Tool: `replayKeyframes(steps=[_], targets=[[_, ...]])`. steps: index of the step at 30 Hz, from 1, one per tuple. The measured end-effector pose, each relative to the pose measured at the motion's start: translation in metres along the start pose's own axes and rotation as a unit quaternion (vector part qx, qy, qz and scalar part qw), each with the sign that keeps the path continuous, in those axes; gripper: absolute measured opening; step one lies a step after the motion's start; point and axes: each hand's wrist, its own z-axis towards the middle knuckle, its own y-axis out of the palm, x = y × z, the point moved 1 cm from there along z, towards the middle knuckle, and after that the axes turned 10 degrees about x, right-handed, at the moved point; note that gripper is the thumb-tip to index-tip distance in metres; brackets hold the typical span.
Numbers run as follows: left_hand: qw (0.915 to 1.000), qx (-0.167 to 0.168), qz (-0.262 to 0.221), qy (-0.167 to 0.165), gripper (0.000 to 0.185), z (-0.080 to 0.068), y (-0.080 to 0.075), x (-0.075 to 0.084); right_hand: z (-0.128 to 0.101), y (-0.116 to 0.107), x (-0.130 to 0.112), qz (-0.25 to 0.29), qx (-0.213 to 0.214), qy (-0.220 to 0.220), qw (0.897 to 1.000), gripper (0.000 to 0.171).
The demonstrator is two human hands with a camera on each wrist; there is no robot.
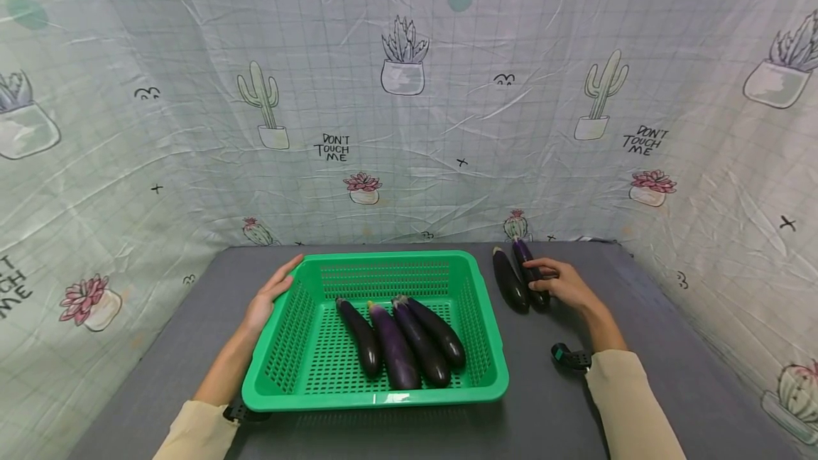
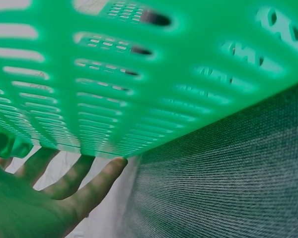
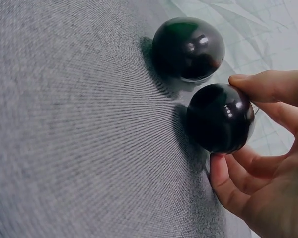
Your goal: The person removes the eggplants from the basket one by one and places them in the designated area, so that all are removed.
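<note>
A green plastic basket stands on the table with several dark purple eggplants inside. My left hand rests along its left side, fingers extended against the slotted wall in the left wrist view. Right of the basket, two more eggplants lie side by side. My right hand holds the right-hand one, thumb on one side and fingers on the other. In the right wrist view the rounded end of that held eggplant sits low over the cloth. Its neighbour lies just left, untouched.
Grey ribbed cloth covers the table. A pale curtain printed with potted plants hangs behind the table and at both sides. Dark bands with small devices are strapped on both wrists.
</note>
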Motion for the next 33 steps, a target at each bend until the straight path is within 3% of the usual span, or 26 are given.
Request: replayKeyframes(steps=[8, 16, 33], targets=[[0.9999, -0.004, -0.014, 0.003, 0.052, 0.0011, 0.0004, -0.0010, 0.0005, 0.0004, -0.0005, -0.009, 0.000, 0.005, 1.000, 0.051], [0.9986, 0.019, 0.049, 0.009, 0.056, 0.0021, 0.0010, -0.0012, -0.0016, -0.0007, -0.0018, -0.025, 0.000, 0.002, 1.000, 0.051], [1.0000, 0.004, 0.000, 0.008, 0.054, 0.0018, 0.0019, -0.0023, -0.0020, -0.0002, -0.0022, -0.020, -0.018, -0.025, 0.999, 0.047]])
